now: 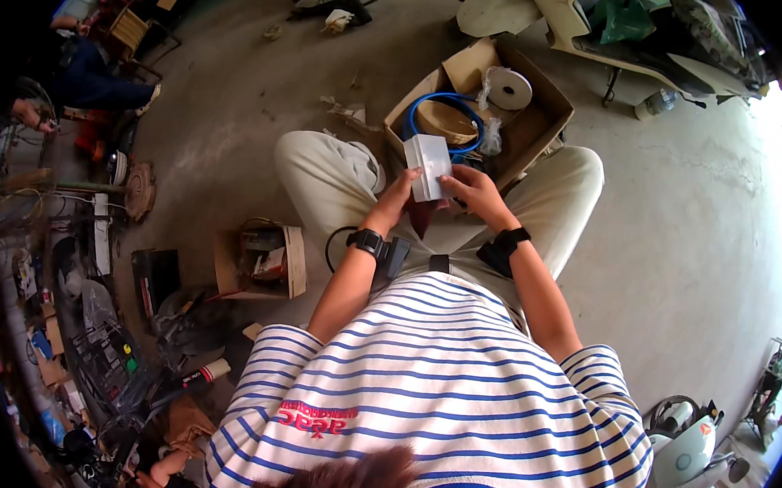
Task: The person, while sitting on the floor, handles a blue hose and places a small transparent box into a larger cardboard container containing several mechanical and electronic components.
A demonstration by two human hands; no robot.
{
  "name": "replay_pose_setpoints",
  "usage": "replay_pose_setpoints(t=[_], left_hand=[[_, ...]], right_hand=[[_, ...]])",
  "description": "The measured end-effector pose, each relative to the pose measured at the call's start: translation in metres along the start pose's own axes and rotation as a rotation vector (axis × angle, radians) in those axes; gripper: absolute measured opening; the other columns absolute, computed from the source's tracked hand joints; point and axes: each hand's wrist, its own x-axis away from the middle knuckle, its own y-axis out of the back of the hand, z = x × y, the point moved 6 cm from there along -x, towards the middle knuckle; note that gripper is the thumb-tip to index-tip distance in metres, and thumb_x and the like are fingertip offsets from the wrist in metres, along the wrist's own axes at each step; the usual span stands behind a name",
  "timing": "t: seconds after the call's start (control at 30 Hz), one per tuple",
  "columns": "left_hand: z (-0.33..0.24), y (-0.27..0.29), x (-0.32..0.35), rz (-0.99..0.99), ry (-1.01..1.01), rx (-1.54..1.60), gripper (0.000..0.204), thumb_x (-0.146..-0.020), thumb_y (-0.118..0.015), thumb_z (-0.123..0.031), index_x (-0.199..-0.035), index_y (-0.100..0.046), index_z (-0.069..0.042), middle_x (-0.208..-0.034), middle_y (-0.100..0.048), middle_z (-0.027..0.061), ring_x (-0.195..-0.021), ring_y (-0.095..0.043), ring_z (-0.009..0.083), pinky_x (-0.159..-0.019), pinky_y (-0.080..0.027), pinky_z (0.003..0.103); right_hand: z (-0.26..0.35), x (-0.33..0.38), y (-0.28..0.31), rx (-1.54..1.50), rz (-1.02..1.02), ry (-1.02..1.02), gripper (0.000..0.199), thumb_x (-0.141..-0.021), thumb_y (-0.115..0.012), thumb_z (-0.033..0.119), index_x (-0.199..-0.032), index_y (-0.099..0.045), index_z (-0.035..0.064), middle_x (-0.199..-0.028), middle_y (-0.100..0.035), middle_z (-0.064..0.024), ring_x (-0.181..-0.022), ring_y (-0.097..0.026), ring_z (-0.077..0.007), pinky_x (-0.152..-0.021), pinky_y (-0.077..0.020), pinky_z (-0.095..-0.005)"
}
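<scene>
I sit on a concrete floor with my knees apart. Both hands hold a small white box (429,163) between my knees. My left hand (399,195) grips its lower left side, and my right hand (473,192) holds its lower right corner. Just beyond the box stands an open cardboard carton (545,110) holding a blue hose coil (448,103), a brown round object and a white tape roll (510,89). Each wrist wears a black band.
A small open cardboard box (258,262) of parts sits on the floor to my left. Tools and clutter fill the left edge. Another person sits at the far left (90,78). A vehicle body stands at the top right, a scooter (689,455) at the lower right.
</scene>
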Motion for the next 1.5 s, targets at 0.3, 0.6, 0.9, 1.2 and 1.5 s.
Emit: replay_pose_setpoints(t=[0.3, 0.6, 0.9, 1.2, 1.5], left_hand=[[-0.007, -0.009, -0.003, -0.016, -0.170, -0.392, 0.057, -0.078, -0.065, -0.031, -0.127, -0.045, -0.008, -0.113, -0.054, 0.0049, -0.106, -0.046, 0.0123, -0.091, -0.035, 0.026], [-0.001, -0.002, -0.012, -0.033, -0.135, -0.382, 0.057, -0.076, -0.064, -0.031, -0.125, -0.046, -0.008, -0.113, -0.054, 0.0049, -0.106, -0.046, 0.0138, -0.093, -0.032, 0.027], [0.006, 0.005, -0.019, -0.061, -0.083, -0.421, 0.052, -0.078, -0.059, -0.037, -0.121, -0.050, -0.009, -0.112, -0.054, 0.0046, -0.106, -0.047, 0.0145, -0.092, -0.034, 0.028], [0.003, 0.011, -0.022, -0.065, -0.110, -0.109, 0.048, -0.082, -0.054, -0.040, -0.112, -0.051, -0.003, -0.097, -0.058, 0.0047, -0.091, -0.053, 0.0132, -0.082, -0.040, 0.026], [0.017, 0.015, -0.028, -0.089, -0.066, -0.383, 0.061, -0.086, -0.044, -0.052, -0.120, -0.047, -0.002, -0.108, -0.056, 0.0100, -0.101, -0.050, 0.0171, -0.089, -0.036, 0.027]], right_hand=[[-0.046, -0.005, 0.009, -0.042, 0.051, -0.169, 0.040, -0.078, -0.069, 0.020, -0.107, -0.048, 0.0014, -0.096, -0.056, -0.0038, -0.086, -0.053, -0.0108, -0.076, -0.0439, -0.0248], [-0.061, -0.019, 0.020, -0.342, 0.054, -0.118, 0.027, -0.080, -0.066, 0.017, -0.100, -0.055, 0.0030, -0.090, -0.057, -0.0003, -0.083, -0.053, -0.0086, -0.074, -0.0437, -0.0226], [-0.077, -0.029, 0.013, -0.512, 0.061, -0.116, 0.031, -0.076, -0.072, 0.019, -0.089, -0.045, 0.0099, -0.080, -0.052, 0.0022, -0.071, -0.049, -0.0056, -0.060, -0.0405, -0.0193], [-0.033, -0.022, 0.014, -0.909, 0.080, -0.089, 0.028, -0.086, -0.057, 0.013, -0.111, -0.049, 0.0040, -0.089, -0.056, 0.0008, -0.084, -0.054, -0.0081, -0.074, -0.0440, -0.0232], [-0.052, -0.031, 0.017, -0.548, 0.027, 0.073, 0.054, -0.083, -0.060, 0.012, -0.132, -0.037, 0.0112, -0.118, -0.046, -0.0056, -0.103, -0.049, -0.0138, -0.084, -0.0408, -0.0260]])
